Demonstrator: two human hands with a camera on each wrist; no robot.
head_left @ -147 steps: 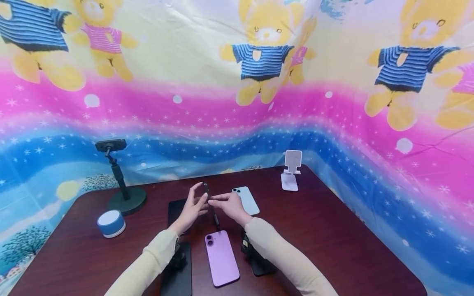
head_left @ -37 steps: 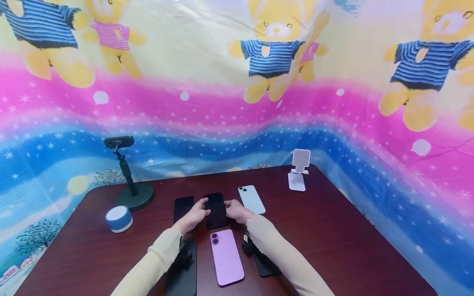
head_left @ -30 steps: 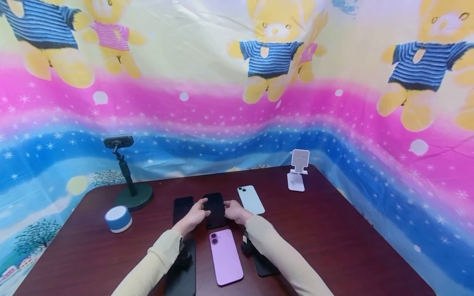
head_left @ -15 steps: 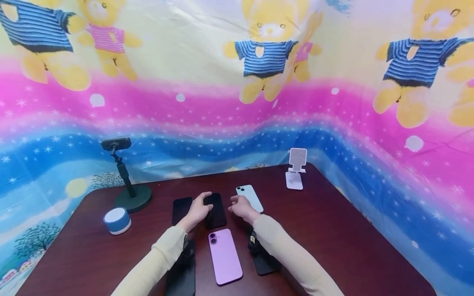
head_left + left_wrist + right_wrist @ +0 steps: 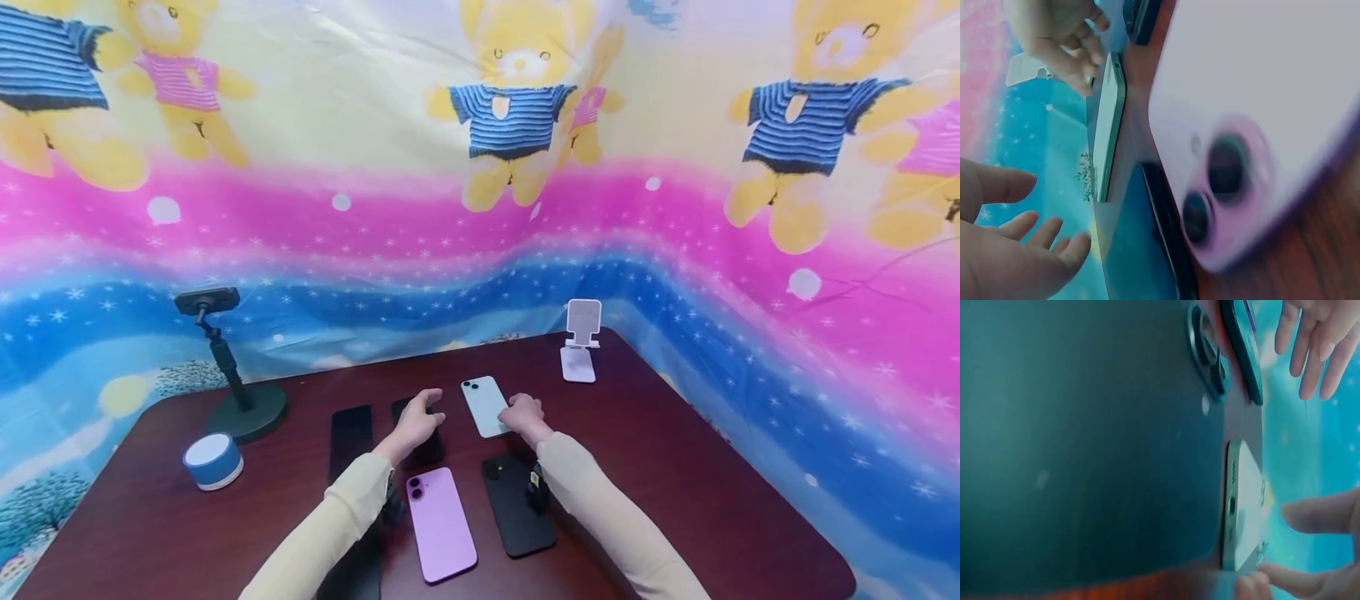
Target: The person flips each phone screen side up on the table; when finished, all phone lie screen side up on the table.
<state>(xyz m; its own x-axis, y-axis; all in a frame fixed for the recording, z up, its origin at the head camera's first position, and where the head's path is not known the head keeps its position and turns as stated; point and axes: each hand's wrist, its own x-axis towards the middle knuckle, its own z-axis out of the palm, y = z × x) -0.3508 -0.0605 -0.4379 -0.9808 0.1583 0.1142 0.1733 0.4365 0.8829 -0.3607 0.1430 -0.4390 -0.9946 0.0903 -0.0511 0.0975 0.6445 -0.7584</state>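
Observation:
A pale mint phone (image 5: 486, 407) lies back-up on the table, its two lenses at the far end. My right hand (image 5: 526, 414) is at its right edge, fingers loosely bent; in the right wrist view the thumb (image 5: 1319, 514) is raised off the phone and the lower fingers are close to its edge, contact uncertain. My left hand (image 5: 417, 423) hovers over a black phone (image 5: 427, 454), partly hiding it; in the left wrist view its fingers are spread and hold nothing. Nearer me lie a purple phone (image 5: 442, 525) and a black phone with its camera side up (image 5: 517, 508).
Another dark phone (image 5: 352, 425) lies on the left, and a long black slab (image 5: 351, 571) is partly under my left sleeve. A dark green phone stand (image 5: 247, 412) and a blue-and-white round tub (image 5: 213, 461) stand left. A white folding stand (image 5: 580, 346) is at the back right.
Earlier both hands held a dark phone upright, then laid it flat and touched its sides. Since then both hands have let go, and the right has moved right to the mint phone.

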